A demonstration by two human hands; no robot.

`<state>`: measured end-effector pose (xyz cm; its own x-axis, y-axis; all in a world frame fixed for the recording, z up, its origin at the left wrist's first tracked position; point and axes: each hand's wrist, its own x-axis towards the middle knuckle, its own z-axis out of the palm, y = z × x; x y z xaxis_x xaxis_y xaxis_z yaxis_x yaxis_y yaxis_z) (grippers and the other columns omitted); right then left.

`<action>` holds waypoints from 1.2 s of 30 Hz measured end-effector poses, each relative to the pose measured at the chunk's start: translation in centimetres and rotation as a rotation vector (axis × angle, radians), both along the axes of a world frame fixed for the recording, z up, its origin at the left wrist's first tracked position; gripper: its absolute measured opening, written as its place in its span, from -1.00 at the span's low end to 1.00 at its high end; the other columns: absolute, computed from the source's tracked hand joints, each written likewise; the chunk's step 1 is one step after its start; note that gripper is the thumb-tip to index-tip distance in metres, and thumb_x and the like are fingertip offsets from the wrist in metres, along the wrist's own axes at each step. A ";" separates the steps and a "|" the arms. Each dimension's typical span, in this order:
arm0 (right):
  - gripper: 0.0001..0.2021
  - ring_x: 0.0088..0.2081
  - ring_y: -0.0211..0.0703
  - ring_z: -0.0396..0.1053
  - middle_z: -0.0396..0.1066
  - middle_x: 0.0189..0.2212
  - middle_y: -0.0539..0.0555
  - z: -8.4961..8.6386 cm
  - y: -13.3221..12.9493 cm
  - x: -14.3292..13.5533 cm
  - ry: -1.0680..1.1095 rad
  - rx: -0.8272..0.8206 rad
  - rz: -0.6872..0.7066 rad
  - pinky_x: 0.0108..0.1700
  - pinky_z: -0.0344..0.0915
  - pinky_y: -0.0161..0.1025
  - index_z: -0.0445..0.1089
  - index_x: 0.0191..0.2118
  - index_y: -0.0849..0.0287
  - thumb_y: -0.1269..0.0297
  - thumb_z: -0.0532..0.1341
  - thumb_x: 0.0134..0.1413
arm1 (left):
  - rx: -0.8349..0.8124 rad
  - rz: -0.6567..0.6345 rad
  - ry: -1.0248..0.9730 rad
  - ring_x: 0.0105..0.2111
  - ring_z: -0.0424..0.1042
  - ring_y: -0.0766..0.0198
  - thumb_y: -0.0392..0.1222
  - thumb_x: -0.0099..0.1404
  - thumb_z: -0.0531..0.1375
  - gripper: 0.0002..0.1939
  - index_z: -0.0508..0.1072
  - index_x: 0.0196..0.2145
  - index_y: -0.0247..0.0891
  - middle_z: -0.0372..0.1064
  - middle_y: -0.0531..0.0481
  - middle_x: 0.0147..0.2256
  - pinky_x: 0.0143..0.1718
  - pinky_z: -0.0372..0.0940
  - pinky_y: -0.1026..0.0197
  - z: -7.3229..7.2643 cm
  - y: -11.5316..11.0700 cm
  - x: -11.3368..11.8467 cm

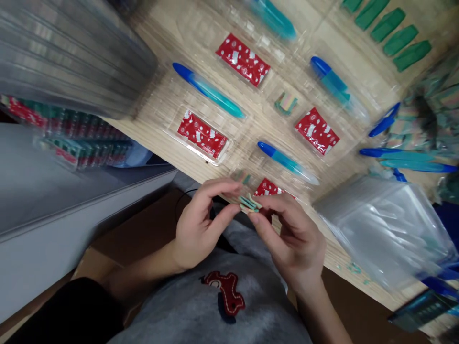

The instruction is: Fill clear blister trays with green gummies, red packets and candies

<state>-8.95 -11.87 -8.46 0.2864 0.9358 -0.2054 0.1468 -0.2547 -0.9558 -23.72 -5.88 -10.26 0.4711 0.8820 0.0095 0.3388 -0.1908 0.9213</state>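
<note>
In the head view, a small bundle of pale green, cream and teal strips (250,204) is held low over the table's near edge. My right hand (296,239) pinches its right end between thumb and forefinger. At the other end, the curved thumb and forefinger of my left hand (204,222) close in, the thumb touching the bundle. Just beyond my fingers lies a clear plastic tray with a red patterned packet (268,188), partly hidden by my right hand. A blue-and-teal pen (287,161) sits in that tray.
More clear trays hold red packets (201,134) and pens (210,90). Green pieces (389,26) line the far right. Stacked clear plastic covers (387,234) stand right, near loose pens (409,157). A large stack of trays (71,57) rises left; filled packs (86,150) sit below it.
</note>
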 end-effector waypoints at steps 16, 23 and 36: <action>-0.76 -0.18 -0.18 0.48 0.50 -0.16 0.06 -0.8 -0.8 -0.4 -0.211 0.003 0.095 -0.18 0.47 -0.21 0.37 0.01 0.08 0.43 0.16 0.26 | -0.048 0.030 0.061 -0.31 0.46 0.34 -0.32 0.33 0.22 -0.75 0.40 -0.04 -0.16 0.44 0.02 -0.26 -0.23 0.45 0.25 -0.5 -0.9 -0.4; -0.86 -0.25 -0.13 0.42 0.47 -0.28 0.12 -1.4 2.1 -0.7 -0.344 -0.112 0.112 -0.19 0.39 -0.16 0.39 -0.15 0.19 0.46 0.11 0.25 | 0.223 0.024 0.351 -0.30 0.42 0.29 -0.30 0.35 0.20 -0.85 0.38 -0.12 -0.19 0.45 0.05 -0.28 -0.21 0.30 0.16 -1.2 0.5 0.8; -0.81 -0.24 0.03 0.41 0.38 -0.23 0.22 -2.5 4.1 -2.1 -0.507 -0.293 0.169 -0.26 0.34 -0.07 0.39 -0.19 0.20 0.47 0.03 0.26 | 0.468 -0.034 0.532 -0.19 0.39 0.12 -0.28 0.37 0.17 -0.86 0.44 -0.11 -0.18 0.46 -0.11 -0.16 -0.22 0.19 0.09 -2.0 0.9 -0.1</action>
